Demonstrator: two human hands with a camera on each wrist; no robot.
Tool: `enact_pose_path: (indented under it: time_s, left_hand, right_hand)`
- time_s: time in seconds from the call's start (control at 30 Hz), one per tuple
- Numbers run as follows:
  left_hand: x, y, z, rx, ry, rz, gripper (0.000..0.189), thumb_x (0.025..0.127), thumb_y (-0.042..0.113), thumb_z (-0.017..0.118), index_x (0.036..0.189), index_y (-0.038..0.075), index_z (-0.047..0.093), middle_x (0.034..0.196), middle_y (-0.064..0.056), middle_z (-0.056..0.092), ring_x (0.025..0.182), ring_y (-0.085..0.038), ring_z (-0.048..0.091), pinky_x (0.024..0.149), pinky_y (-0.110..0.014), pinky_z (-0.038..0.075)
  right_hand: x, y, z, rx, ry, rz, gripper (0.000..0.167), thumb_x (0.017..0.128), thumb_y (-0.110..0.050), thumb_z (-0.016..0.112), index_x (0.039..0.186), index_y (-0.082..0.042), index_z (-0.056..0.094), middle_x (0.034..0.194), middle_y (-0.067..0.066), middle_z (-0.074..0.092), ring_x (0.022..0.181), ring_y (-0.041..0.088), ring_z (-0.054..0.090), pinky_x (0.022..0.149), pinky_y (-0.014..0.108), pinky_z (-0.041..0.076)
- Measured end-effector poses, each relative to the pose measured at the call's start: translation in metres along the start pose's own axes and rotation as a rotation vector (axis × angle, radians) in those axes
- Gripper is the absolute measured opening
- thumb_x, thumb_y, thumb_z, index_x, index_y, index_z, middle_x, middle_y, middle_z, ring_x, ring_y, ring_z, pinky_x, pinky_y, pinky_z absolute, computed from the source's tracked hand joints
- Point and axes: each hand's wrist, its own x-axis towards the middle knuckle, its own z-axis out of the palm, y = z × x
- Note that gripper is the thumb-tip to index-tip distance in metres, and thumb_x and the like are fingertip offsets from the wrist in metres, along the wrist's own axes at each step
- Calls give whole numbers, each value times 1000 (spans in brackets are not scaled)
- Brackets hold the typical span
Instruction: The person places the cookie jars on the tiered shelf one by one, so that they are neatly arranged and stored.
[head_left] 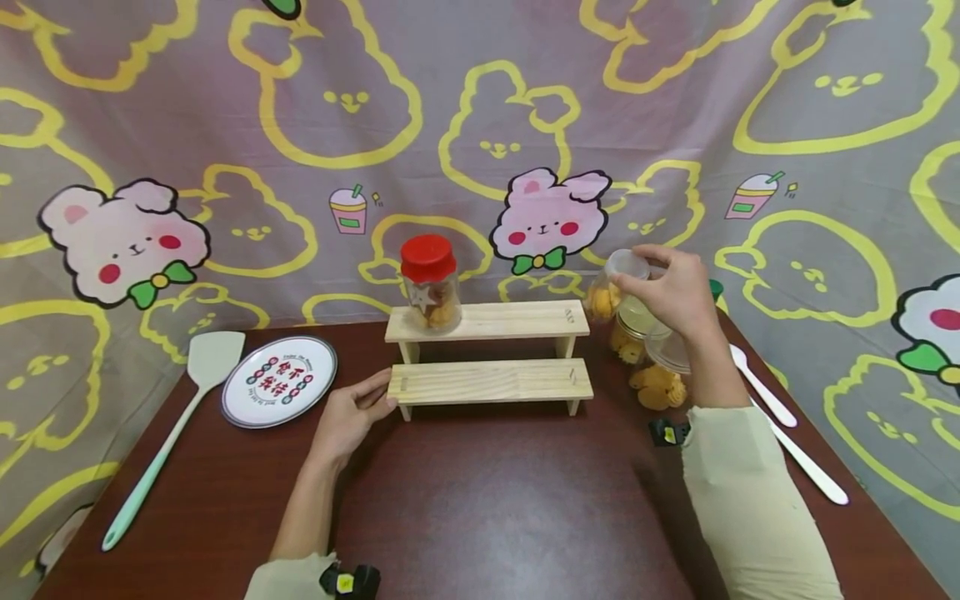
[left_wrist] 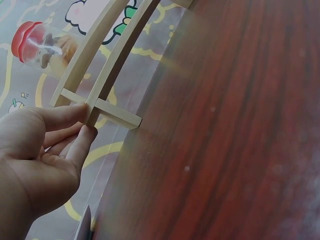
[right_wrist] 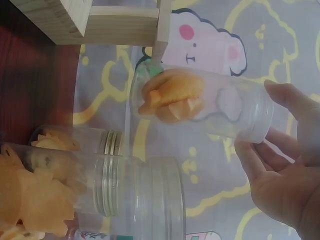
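My left hand [head_left: 349, 423] pinches the left end of the lower tier of a two-step wooden rack [head_left: 487, 381] between thumb and fingers. In the left wrist view the thumb and fingertips meet at that tier's end. My right hand [head_left: 675, 292] grips a clear jar [right_wrist: 172, 97] by its translucent lid [right_wrist: 256, 112], above the table and just right of the rack. Orange-brown pieces sit at the jar's bottom. A red-lidded jar [head_left: 431, 287] with brown pieces stands on the left of the upper tier.
Several jars stand under my right forearm, including a metal-ringed jar [head_left: 628, 337] and a wide clear jar [head_left: 660, 385]. White utensils [head_left: 806, 462] lie along the right edge. A lettered plate [head_left: 279, 382] and a spatula [head_left: 174, 433] lie left. Patterned cloth [head_left: 465, 125] hangs behind.
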Motion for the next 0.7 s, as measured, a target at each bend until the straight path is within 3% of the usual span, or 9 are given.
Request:
enact_pose_path:
  time_s: [0.27, 0.4, 0.53, 0.7]
  left_hand:
    - [0, 0, -1, 3, 3, -8, 49, 95, -2, 68, 142, -3, 56, 149, -14, 51, 138, -28, 45, 96, -17, 47]
    - [0, 1, -1, -2, 5, -13, 49, 95, -2, 68, 142, -3, 56, 149, -14, 51, 138, -28, 45, 96, -16, 47]
    - [0, 1, -1, -4, 4, -12, 49, 95, -2, 68, 143, -3, 55, 149, -14, 51, 138, -27, 45, 96, -16, 47]
    - [0, 1, 0, -11, 0, -10, 49, 95, -2, 68, 143, -3, 55, 149, -13, 51, 138, -27, 46, 96, -16, 47]
  right_hand:
    - [-2, -3, 0, 64, 97, -27, 55, 85, -29, 83, 127, 3, 68, 126, 24, 66, 98, 31, 63, 59, 8, 44]
    - [0, -6, 2, 102, 136, -65, 53, 84, -28, 84, 125, 3, 70, 121, 23, 68, 93, 21, 64, 60, 8, 46]
    - [3, -9, 3, 111, 138, -96, 52, 84, -28, 84, 123, 3, 71, 118, 22, 69, 76, 5, 60, 54, 10, 44]
    - [4, -10, 7, 148, 114, -103, 53, 84, -25, 84, 124, 5, 69, 117, 24, 68, 64, -3, 57, 50, 12, 42]
